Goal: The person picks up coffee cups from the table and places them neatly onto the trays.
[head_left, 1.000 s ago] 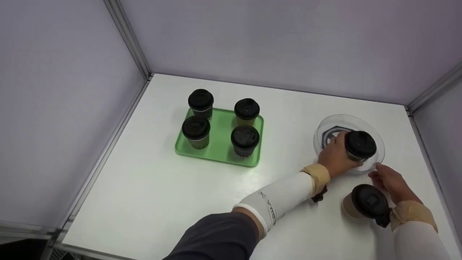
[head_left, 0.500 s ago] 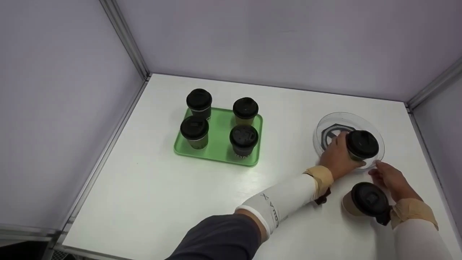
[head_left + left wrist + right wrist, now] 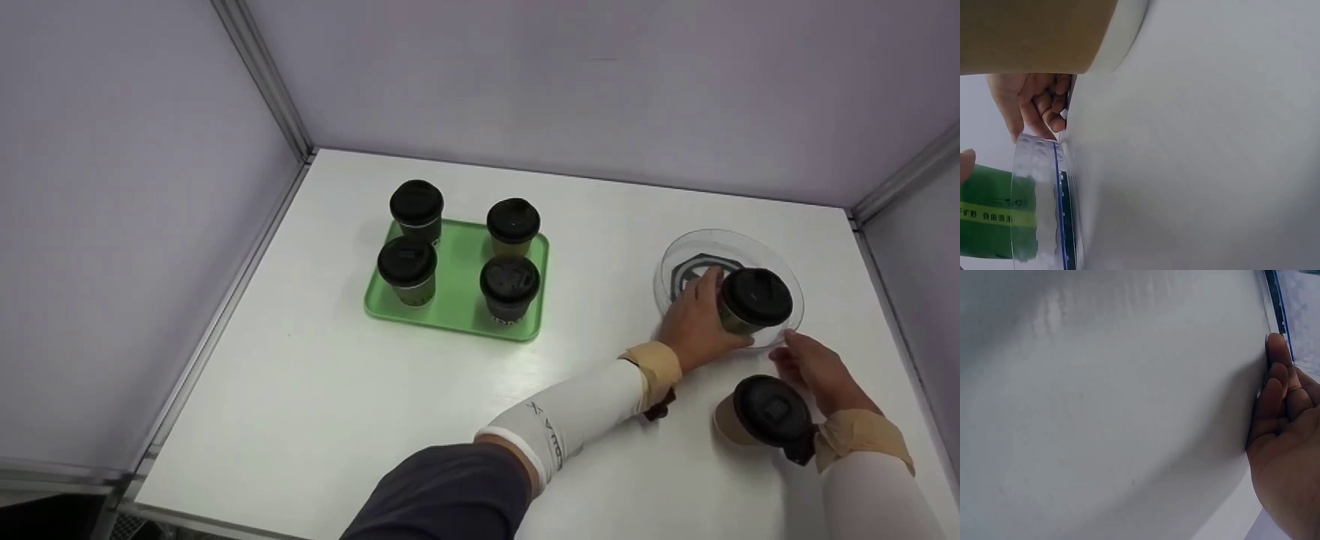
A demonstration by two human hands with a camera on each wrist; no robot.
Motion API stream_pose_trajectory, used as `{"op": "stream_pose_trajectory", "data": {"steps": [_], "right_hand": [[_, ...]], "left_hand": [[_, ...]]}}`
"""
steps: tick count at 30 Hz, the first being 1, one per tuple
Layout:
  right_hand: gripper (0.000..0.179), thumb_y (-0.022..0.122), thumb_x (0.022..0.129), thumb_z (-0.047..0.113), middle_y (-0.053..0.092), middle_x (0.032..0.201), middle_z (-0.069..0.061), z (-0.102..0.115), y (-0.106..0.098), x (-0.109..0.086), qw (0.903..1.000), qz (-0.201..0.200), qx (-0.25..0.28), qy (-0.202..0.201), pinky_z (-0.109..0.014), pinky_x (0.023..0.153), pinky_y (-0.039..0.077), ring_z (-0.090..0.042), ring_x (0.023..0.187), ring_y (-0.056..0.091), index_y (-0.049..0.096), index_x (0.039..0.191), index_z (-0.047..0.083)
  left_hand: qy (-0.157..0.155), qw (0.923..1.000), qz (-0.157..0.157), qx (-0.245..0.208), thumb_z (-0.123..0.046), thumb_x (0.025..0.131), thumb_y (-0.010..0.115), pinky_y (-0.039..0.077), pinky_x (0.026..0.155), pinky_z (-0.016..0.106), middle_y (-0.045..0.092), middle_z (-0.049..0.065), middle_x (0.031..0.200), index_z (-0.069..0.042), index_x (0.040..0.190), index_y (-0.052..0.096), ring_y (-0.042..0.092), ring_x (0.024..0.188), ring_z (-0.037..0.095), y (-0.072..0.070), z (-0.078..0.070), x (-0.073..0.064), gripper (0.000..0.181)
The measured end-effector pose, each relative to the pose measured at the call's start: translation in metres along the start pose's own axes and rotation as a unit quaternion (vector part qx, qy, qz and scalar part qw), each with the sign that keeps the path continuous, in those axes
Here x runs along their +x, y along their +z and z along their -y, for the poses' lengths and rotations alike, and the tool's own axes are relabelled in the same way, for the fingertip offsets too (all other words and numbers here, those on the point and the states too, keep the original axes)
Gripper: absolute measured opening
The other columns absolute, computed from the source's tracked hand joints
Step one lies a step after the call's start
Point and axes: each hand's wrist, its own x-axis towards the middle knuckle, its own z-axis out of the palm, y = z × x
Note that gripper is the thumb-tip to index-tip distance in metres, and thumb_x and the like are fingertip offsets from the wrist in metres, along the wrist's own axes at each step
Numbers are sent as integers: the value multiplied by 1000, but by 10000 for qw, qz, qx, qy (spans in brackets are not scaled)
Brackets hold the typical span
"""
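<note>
In the head view my left hand (image 3: pixel 694 326) grips a green paper coffee cup (image 3: pixel 991 216) by its side; its black lid (image 3: pixel 757 297) faces up. That cup stands within a clear round plastic dish (image 3: pixel 720 240), whose low wall shows in the left wrist view. My right hand (image 3: pixel 821 371) pinches the dish's near right rim, thumb above and curled fingers low by the table. Just in front of the right wrist, a brown paper cup (image 3: pixel 727 424) with a black lid stands on the table. Most of my left fingers are hidden behind the green cup.
A green tray (image 3: pixel 457 292) lies left of centre, bearing several black-lidded coffee cups near its corners. A dark hexagonal mark (image 3: pixel 686 274) shows through the clear dish. Pale walls (image 3: pixel 525 90) enclose the white table (image 3: pixel 337 420) at the back and sides.
The green cup has shifted very slightly to the right in my left hand. My right hand stays at the dish's rim, and the other cups have not moved.
</note>
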Motion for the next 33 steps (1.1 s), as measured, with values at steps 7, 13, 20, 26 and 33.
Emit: {"op": "stream_pose_trajectory", "data": {"steps": [7, 13, 20, 26, 33], "right_hand": [[70, 31, 103, 52, 58, 94, 10, -1, 0, -5, 10000, -58, 25, -27, -22, 74, 49, -5, 84, 54, 32, 139, -8], [68, 33, 102, 54, 58, 95, 10, -3, -4, -11, 9998, -101, 112, 128, -21, 74, 49, -5, 86, 54, 36, 136, -5], [71, 31, 102, 54, 58, 96, 11, -6, -3, -14, 9998, -94, 65, 165, -20, 76, 48, -4, 87, 54, 33, 139, -7], [73, 32, 103, 52, 59, 90, 16, -4, 0, -14, 9999, -108, 65, 25, -20, 73, 47, -1, 82, 55, 29, 141, -10], [75, 31, 102, 55, 58, 93, 12, -2, 7, -11, 9998, -123, -145, 6, -19, 73, 47, -2, 84, 53, 33, 139, -10]], "left_hand": [[165, 9998, -80, -99, -54, 71, 82, 36, 98, 17, 40, -3, 142, -18, 151, 24, 43, 122, 4, -14, 15, -6, 105], [311, 9987, -291, -263, -53, 76, 79, 33, 101, 16, 39, -2, 144, -14, 150, 27, 40, 127, 6, -26, 23, -9, 99], [-119, 9959, -445, -783, -47, 77, 80, 38, 97, 18, 40, 0, 143, -16, 151, 26, 43, 126, 7, -33, 36, -9, 96], [-967, 9881, -179, -1184, -51, 80, 77, 43, 94, 21, 47, 0, 137, -16, 148, 35, 50, 121, 10, -36, 57, -3, 87], [-1574, 9770, 298, -1406, -57, 85, 67, 43, 95, 24, 56, -5, 134, -20, 146, 44, 52, 121, 10, -37, 78, 2, 75]]}}
